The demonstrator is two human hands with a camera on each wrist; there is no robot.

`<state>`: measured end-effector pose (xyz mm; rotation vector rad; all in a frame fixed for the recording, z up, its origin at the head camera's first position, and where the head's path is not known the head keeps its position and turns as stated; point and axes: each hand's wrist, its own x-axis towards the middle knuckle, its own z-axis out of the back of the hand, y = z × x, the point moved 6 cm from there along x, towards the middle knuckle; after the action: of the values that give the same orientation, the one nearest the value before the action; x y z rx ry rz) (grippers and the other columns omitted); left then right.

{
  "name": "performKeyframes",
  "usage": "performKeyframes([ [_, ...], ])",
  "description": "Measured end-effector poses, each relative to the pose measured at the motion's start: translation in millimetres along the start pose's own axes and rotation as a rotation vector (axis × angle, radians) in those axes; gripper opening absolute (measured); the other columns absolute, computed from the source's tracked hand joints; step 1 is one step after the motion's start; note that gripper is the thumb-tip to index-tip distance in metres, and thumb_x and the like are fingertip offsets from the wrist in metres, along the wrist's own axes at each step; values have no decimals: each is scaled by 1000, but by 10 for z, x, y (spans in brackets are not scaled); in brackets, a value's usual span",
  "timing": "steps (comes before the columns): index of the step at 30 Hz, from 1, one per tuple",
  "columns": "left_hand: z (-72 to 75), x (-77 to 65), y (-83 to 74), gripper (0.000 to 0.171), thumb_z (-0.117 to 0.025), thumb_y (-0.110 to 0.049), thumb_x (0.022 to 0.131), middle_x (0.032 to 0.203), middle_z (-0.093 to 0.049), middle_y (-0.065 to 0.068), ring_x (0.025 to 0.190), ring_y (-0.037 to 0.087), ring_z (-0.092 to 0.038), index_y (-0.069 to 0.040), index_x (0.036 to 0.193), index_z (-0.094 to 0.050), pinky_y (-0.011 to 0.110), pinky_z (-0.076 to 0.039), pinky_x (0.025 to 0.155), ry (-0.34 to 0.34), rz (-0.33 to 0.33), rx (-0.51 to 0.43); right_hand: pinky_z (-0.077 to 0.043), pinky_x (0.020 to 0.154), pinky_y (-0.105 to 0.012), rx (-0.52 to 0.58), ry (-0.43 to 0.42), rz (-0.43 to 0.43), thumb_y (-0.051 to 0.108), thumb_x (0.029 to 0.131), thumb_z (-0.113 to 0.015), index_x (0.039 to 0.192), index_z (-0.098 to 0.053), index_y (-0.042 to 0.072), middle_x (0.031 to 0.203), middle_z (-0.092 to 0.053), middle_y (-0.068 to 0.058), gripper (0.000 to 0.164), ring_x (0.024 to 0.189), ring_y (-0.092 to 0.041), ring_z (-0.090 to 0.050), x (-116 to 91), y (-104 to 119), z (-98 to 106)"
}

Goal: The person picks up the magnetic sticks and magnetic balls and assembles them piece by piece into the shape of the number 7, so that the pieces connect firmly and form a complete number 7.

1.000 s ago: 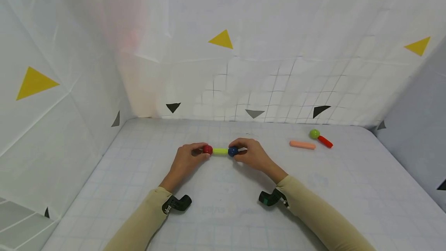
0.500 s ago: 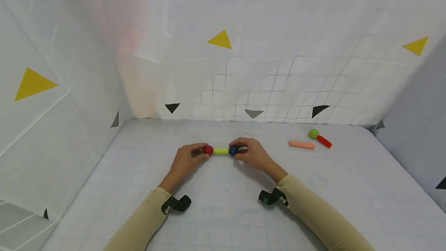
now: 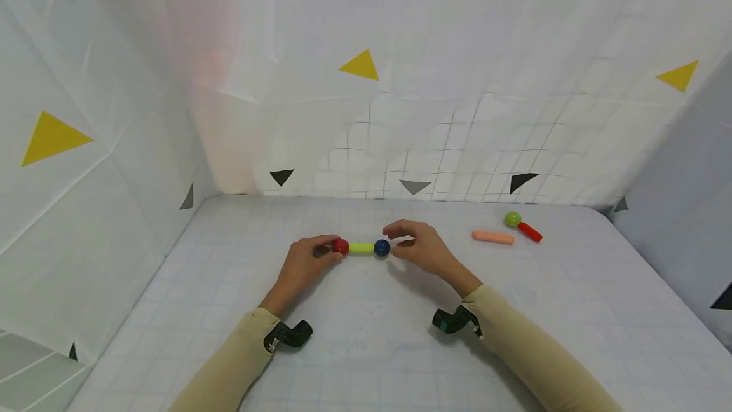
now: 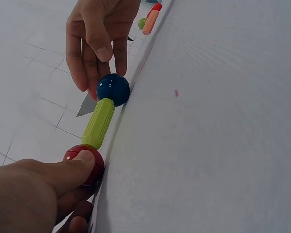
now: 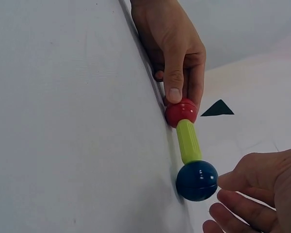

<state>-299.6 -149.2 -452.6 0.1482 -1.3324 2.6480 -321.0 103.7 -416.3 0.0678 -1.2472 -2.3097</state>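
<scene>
1. Head view: the left hand (image 3: 300, 266) pinches the red ball (image 3: 341, 247) between thumb and fingers. The right hand (image 3: 426, 252) grips nothing; its thumb stands apart from its fingers, just beside the blue ball (image 3: 382, 247) (whether a fingertip grazes it, the views do not settle).
2. Between the hands lies the yellow-green stick (image 3: 361, 248), one end touching the red ball at the left hand, the other touching the blue ball near the right hand. The three form a nearly straight row and seem to rest on the tabletop (image 3: 343, 386).
3. To the right of the right hand, well apart from it, lies the salmon stick (image 3: 493, 238); farther out is the green ball (image 3: 512, 219), touching the red stick (image 3: 530, 232).
4. The step in hand looks like steadying the joined row from the red end. A light, firm left pinch without twisting should serve best, since a sideways tug might part a joint.
5. Smooth balls probably roll easily, so the right fingertips are best lifted clear rather than brushed across the blue one. Should it need pressing, thumb and fingers ought to meet it evenly and push along the stick's line, toward the left hand.
</scene>
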Motion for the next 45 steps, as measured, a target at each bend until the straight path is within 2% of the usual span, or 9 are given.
performKeyframes([
  [12, 13, -3, 1, 38, -83, -20, 90, 115, -73, 0, 103, 19, -65, -17, 128, -76, 44, -53, 94, -8, -2, 1, -54, 96, -49, 1, -36, 37, -2, 92, -73, 130, -68, 0, 128, -68, -13, 38, 119, -33, -65, -66, -6, 149],
  [20, 20, -1, -11, 40, -85, -20, 90, 116, -74, 0, 104, 18, -66, -17, 129, -75, 43, -52, 95, -6, -7, -1, -55, 95, -41, -26, -61, 10, 0, 93, -74, 130, -69, 3, 128, -69, -13, 37, 119, -28, -65, -73, -49, 236],
  [30, 23, -3, -32, 40, -84, -20, 90, 116, -74, 0, 106, 19, -66, -17, 129, -75, 44, -51, 96, -3, -7, -7, -53, 97, -48, -22, -87, 22, 0, 94, -73, 129, -69, -1, 128, -69, -14, 36, 120, -34, -64, -110, -12, 361],
  [45, 29, -19, -58, 39, -84, -20, 90, 116, -74, 1, 106, 20, -66, -16, 128, -76, 44, -51, 97, -2, 6, -2, -54, 97, -46, -39, -121, -24, 1, 94, -74, 130, -69, 0, 129, -69, -11, 36, 121, -32, -64, -163, -142, 545],
])
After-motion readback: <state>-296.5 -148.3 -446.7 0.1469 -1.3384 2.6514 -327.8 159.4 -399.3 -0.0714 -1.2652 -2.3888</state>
